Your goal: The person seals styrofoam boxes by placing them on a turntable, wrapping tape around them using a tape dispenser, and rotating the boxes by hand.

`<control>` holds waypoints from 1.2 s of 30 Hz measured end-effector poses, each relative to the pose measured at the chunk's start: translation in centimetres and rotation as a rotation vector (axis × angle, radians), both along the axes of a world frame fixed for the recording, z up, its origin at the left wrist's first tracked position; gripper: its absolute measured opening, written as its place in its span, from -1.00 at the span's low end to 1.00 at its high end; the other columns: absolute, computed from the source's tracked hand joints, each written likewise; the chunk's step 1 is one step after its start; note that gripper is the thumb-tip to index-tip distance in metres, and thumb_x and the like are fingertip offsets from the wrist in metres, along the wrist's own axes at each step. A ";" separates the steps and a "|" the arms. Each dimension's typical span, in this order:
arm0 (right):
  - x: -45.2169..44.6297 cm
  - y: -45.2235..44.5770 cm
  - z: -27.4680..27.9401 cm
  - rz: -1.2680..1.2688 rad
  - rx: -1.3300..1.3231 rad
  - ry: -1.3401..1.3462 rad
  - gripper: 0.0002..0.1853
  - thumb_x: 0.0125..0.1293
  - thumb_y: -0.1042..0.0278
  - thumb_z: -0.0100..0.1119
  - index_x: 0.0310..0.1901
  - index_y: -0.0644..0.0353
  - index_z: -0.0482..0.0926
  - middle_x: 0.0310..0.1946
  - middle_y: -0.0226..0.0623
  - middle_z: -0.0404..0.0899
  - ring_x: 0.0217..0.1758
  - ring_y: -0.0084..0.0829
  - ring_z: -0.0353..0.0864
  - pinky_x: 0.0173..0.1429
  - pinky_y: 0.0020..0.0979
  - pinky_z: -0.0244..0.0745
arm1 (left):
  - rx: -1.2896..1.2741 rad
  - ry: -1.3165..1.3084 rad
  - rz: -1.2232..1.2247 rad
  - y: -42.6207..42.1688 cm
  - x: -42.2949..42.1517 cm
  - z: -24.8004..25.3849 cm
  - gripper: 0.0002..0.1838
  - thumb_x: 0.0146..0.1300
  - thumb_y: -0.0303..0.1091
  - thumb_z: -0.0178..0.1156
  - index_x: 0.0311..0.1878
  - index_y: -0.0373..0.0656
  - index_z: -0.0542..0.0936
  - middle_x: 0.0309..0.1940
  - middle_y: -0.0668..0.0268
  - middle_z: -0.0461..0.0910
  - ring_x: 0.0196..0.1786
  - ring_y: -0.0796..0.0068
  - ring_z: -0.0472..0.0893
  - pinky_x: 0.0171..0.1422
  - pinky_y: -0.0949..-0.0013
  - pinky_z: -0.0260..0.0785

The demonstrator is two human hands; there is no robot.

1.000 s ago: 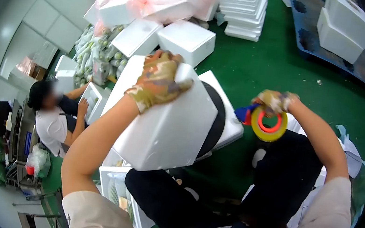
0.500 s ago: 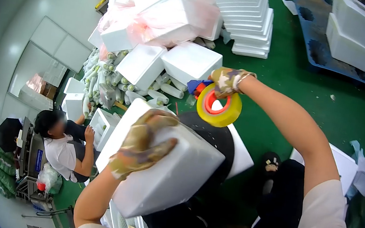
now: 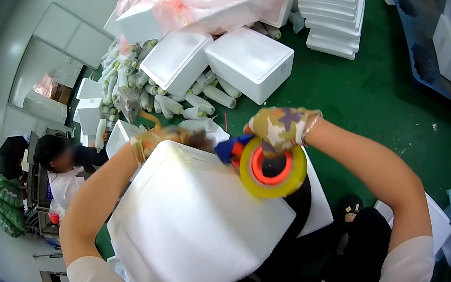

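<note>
A white foam box stands tilted in front of me, one broad face turned toward my body. My right hand, in a camouflage-patterned glove, is closed round a tape dispenser, blue and red, that carries a roll of yellow tape. The dispenser's front end is at the box's far upper edge. At that same edge, further left, is my left hand, gloved too. Motion blurs it and the box hides part of it, so its fingers do not show clearly.
Beyond the box lie many white-wrapped vegetables, with foam boxes and pink plastic film above them. A lid stack and a blue pallet stand beyond. Another person is at the left.
My left hand has gone from the box's face to its far edge. The box has turned its broad face toward me. My right hand has brought the tape dispenser down to the box's edge.
</note>
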State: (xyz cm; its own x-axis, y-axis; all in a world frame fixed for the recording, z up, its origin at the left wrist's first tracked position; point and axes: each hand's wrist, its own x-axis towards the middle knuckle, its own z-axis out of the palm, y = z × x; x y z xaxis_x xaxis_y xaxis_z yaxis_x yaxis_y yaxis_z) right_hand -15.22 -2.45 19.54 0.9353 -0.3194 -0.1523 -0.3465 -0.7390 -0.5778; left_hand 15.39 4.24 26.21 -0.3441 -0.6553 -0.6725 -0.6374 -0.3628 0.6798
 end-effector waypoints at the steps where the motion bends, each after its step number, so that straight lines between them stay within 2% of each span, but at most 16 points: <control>1: -0.8 0.9 0.5 -0.011 0.026 0.072 -0.41 -0.06 0.27 0.29 0.10 0.19 0.51 -0.22 -0.09 0.65 -0.16 -0.14 0.66 -0.10 -0.33 0.59 | -0.001 -0.083 -0.091 0.7 0.5 -0.7 -0.45 0.45 -0.06 0.00 0.32 -0.28 0.39 0.28 0.21 0.45 0.22 0.45 0.49 0.35 0.35 0.31; 4: -2.1 2.2 0.9 -0.052 0.077 0.025 -0.38 -0.07 0.30 0.29 0.13 0.15 0.43 -0.34 -0.14 0.61 -0.26 -0.15 0.64 -0.21 -0.32 0.56 | 0.539 0.490 0.479 2.5 0.5 -0.5 -0.47 0.40 -0.10 0.10 0.31 -0.24 0.42 0.25 0.20 0.48 0.20 0.48 0.50 0.33 0.39 0.31; 7: -2.6 3.3 2.6 -0.171 0.102 0.149 -0.39 -0.05 0.41 0.30 0.08 0.14 0.27 -0.47 -0.20 0.50 -0.37 -0.22 0.58 -0.35 -0.29 0.46 | -0.158 -0.635 -0.206 3.5 -1.6 4.4 -0.43 0.30 -0.06 0.21 0.27 -0.19 0.44 0.21 0.20 0.51 0.21 0.39 0.50 0.33 0.35 0.31; 8: -2.5 3.0 1.7 -0.165 0.078 0.100 -0.39 -0.05 0.42 0.31 0.09 0.15 0.28 -0.45 -0.19 0.51 -0.36 -0.23 0.59 -0.34 -0.31 0.47 | -0.217 -0.585 -0.081 4.2 -3.5 6.7 -0.46 0.36 -0.07 0.11 0.28 -0.21 0.42 0.22 0.18 0.49 0.21 0.38 0.50 0.33 0.41 0.30; 11: -2.3 3.0 1.6 -0.159 0.099 0.059 -0.37 -0.06 0.41 0.36 0.11 0.19 0.35 -0.36 -0.12 0.56 -0.34 -0.23 0.60 -0.30 -0.31 0.50 | -0.669 -0.100 0.335 9.1 -10.6 14.1 -0.12 0.06 0.28 0.32 0.28 -0.19 0.40 0.21 0.11 0.40 0.26 0.18 0.42 0.33 0.08 0.26; 12: -2.0 2.7 1.0 -0.139 0.087 0.032 -0.36 -0.06 0.41 0.38 0.12 0.21 0.37 -0.31 -0.11 0.59 -0.30 -0.22 0.62 -0.25 -0.30 0.52 | -0.874 -0.021 0.061 12.7 -13.4 15.1 -0.01 -0.04 0.26 0.41 0.34 -0.17 0.31 0.30 0.08 0.32 0.34 0.09 0.33 0.38 0.00 0.17; 13: -1.5 2.4 0.1 -0.117 0.081 0.004 -0.35 -0.07 0.41 0.39 0.13 0.23 0.40 -0.26 -0.10 0.61 -0.26 -0.21 0.63 -0.21 -0.30 0.53 | -1.014 -0.145 -0.464 12.5 -13.8 13.7 0.05 -0.12 0.27 0.45 0.36 -0.17 0.28 0.33 0.06 0.28 0.40 0.07 0.25 0.46 -0.02 0.06; 15: -1.8 2.3 -0.4 -0.087 0.027 -0.105 -0.20 -0.11 0.43 0.40 0.28 0.20 0.36 0.00 -0.09 0.61 -0.02 -0.19 0.65 0.04 -0.32 0.54 | -0.979 -0.398 -0.739 16.2 -20.0 11.7 -0.15 -0.11 0.11 0.40 0.19 -0.23 0.42 0.11 -0.04 0.44 0.26 -0.02 0.37 0.44 0.02 0.06; 18: -3.4 3.2 -0.6 -0.167 0.129 -0.057 -0.18 -0.09 0.51 0.38 0.32 0.18 0.33 0.07 -0.11 0.59 -0.01 -0.21 0.65 0.04 -0.34 0.56 | -0.958 -0.487 -0.764 15.4 -19.9 11.1 -0.27 -0.06 0.04 0.35 0.13 -0.22 0.47 0.07 0.00 0.45 0.18 0.01 0.41 0.41 0.05 0.10; 20: -6.0 4.3 -0.7 -0.172 0.151 -0.094 -0.19 -0.07 0.57 0.35 0.34 0.17 0.32 0.09 -0.13 0.58 0.01 -0.26 0.64 0.04 -0.35 0.55 | -0.962 -0.540 -0.639 15.7 -19.9 10.8 -0.44 -0.03 -0.06 0.30 0.00 -0.22 0.52 -0.06 0.02 0.46 0.06 0.01 0.43 0.30 0.08 0.18; 24: -15.5 8.1 0.0 -0.375 0.379 0.000 -0.22 -0.02 0.67 0.27 0.34 0.18 0.31 0.10 -0.18 0.59 0.04 -0.41 0.60 0.08 -0.41 0.51 | -0.952 -0.687 -0.525 14.6 -21.0 10.4 -0.48 0.05 -0.03 0.28 -0.04 -0.24 0.52 -0.13 0.00 0.46 0.05 0.00 0.43 0.24 0.12 0.22; 25: -17.1 9.7 1.1 -0.304 0.255 -0.056 -0.24 0.00 0.67 0.24 0.34 0.20 0.31 0.08 -0.18 0.59 0.03 -0.46 0.59 0.06 -0.44 0.51 | -0.947 -0.733 -0.440 13.7 -21.2 10.0 -0.47 0.10 -0.02 0.26 0.01 -0.25 0.52 -0.11 -0.04 0.49 0.05 -0.05 0.46 0.24 0.13 0.26; 26: -18.6 11.3 2.5 -0.316 0.229 -0.012 -0.24 -0.04 0.67 0.25 0.31 0.22 0.33 0.13 -0.14 0.56 0.13 -0.43 0.57 0.14 -0.45 0.48 | -0.917 -0.825 -0.392 12.2 -21.4 9.9 -0.45 0.14 0.00 0.22 0.05 -0.26 0.53 -0.04 -0.08 0.51 0.07 -0.07 0.49 0.24 0.14 0.30; 30: -21.6 14.3 2.1 -0.499 0.143 -0.035 -0.28 -0.07 0.59 0.26 0.26 0.24 0.39 0.08 -0.11 0.59 0.09 -0.27 0.61 0.12 -0.39 0.52 | -0.756 -1.037 -0.161 5.0 -20.0 9.7 -0.37 0.27 0.15 -0.01 0.17 -0.18 0.54 0.14 -0.03 0.53 0.21 0.02 0.51 0.25 0.17 0.36; 33: -21.4 14.1 1.3 -0.494 -0.010 -0.025 -0.29 -0.08 0.52 0.26 0.24 0.14 0.42 -0.16 -0.04 0.64 -0.14 -0.11 0.66 -0.05 -0.28 0.56 | -0.694 -1.218 -0.059 1.2 -14.9 9.4 -0.34 0.30 0.24 -0.16 0.19 -0.03 0.56 0.15 0.12 0.56 0.26 0.13 0.49 0.28 0.17 0.34; 36: -19.9 13.9 3.4 -0.571 0.020 0.029 -0.30 -0.05 0.53 0.28 0.25 0.23 0.40 0.05 -0.08 0.60 0.04 -0.13 0.63 0.06 -0.34 0.54 | -0.618 -1.401 0.157 0.4 -6.8 8.5 -0.38 0.31 0.20 -0.21 0.20 0.03 0.57 0.20 0.18 0.53 0.25 0.16 0.51 0.26 0.14 0.35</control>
State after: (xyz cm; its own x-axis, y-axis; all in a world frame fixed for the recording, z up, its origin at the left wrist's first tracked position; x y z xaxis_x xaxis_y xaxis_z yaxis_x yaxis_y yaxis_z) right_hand -35.10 11.49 22.94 0.6104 -0.7698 -0.1864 -0.7036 -0.4189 -0.5740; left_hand 8.63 4.67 34.73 0.4085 -0.9127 -0.0052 -0.8564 -0.3814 -0.3479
